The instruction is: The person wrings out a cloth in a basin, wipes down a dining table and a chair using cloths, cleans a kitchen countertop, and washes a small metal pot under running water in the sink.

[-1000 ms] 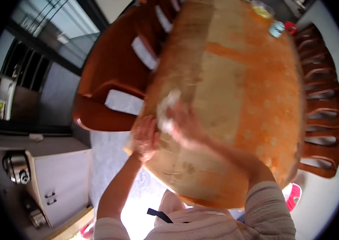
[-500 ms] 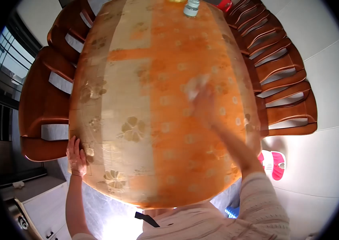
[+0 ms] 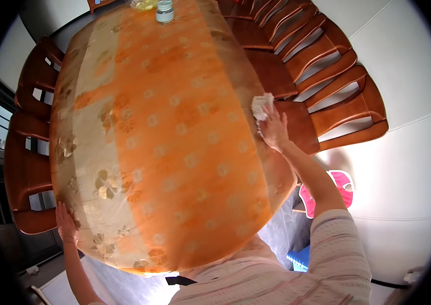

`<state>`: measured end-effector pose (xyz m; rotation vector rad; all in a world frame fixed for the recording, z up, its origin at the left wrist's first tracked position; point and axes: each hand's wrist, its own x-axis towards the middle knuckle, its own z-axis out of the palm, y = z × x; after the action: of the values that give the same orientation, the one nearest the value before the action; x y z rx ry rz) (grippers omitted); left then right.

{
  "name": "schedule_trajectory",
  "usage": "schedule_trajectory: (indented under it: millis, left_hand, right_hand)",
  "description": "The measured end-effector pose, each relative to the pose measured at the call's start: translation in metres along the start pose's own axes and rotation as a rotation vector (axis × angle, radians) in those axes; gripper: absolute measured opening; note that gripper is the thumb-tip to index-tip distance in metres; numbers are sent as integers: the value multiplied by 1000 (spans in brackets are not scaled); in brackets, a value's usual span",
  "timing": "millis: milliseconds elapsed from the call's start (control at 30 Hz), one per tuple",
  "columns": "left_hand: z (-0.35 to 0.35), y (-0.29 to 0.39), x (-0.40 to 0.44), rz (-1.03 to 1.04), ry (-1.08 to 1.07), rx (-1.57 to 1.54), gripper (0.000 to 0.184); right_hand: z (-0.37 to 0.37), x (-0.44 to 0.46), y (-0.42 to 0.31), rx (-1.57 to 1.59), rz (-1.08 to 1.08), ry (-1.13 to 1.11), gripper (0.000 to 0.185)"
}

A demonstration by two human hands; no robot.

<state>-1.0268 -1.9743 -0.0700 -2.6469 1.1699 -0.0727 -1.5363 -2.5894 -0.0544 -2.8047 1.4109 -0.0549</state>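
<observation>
A long table is covered by an orange and beige flowered tablecloth (image 3: 190,132). At its right edge, my right hand (image 3: 274,130) holds a crumpled white cloth (image 3: 262,105) against the tablecloth's side, fingers over its lower part. Some of the cloth is hidden under that hand. My left hand (image 3: 67,224) lies on the table's left edge near the front corner, its fingers stretched out and nothing in it.
Several brown wooden chairs (image 3: 345,109) line the right side, with more chairs (image 3: 30,168) on the left. A jar (image 3: 164,12) stands at the table's far end beside a yellowish item (image 3: 144,4). A pink and white object (image 3: 341,187) is low at right, a blue one (image 3: 299,257) nearer.
My right hand has moved the cloth from the middle of the orange area to the table's right edge. My left hand stays on the left edge. The view has shifted right.
</observation>
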Motion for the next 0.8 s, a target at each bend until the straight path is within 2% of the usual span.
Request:
schedule_trajectory:
  millis: [33,67,167,200,267,333,400,467,533,567,600,700,733,800]
  left_hand:
    - [1,4,2,-31,-51,63,44]
    - [-17,23,4,-146,-202,158,46]
    - [-57,101,11,-382,-163,251,49]
    - [-18,100,4,-242,152,354,55]
    - [-25,201,3,-334,360,-734,60]
    - [-71,326,0,-277,351,-1221,65]
    - [-114,433,-12,-212,230,-1088,64]
    - [-130,483,-18,-220,163,-783,56]
    - [-135,505,-19,-234,104,-330,51]
    - [-132,511,-18,-240,136,-317,49]
    - [-129,512,-17,-254,166,-301,48]
    - [-129,512,-18,-288,159,-252,48]
    - [-129,512,-16,-296,145,-241,48]
    - [-132,512,-16,-292,158,-263,51]
  right_hand:
    - [9,16,3,-59,-41,23,52]
    - [10,24,2,-76,-103,33,52]
    - [6,41,11,-52,-258,-4,53]
    - [11,46,15,-30,-323,61,53]
    - [20,52,22,43,-410,143,54]
    - [25,52,26,132,-430,150,52]
    - [16,48,33,212,-490,102,50]
    - [-1,32,40,299,-595,17,47]
    - [-10,-12,60,335,-845,-113,44]
    - [3,-36,68,436,-914,13,46]
    - [2,-51,78,379,-973,-96,48]
    - [6,-18,94,441,-1160,-161,52]
    - [8,10,95,504,-1121,-170,57]
    - [-11,87,88,253,-1024,-49,59]
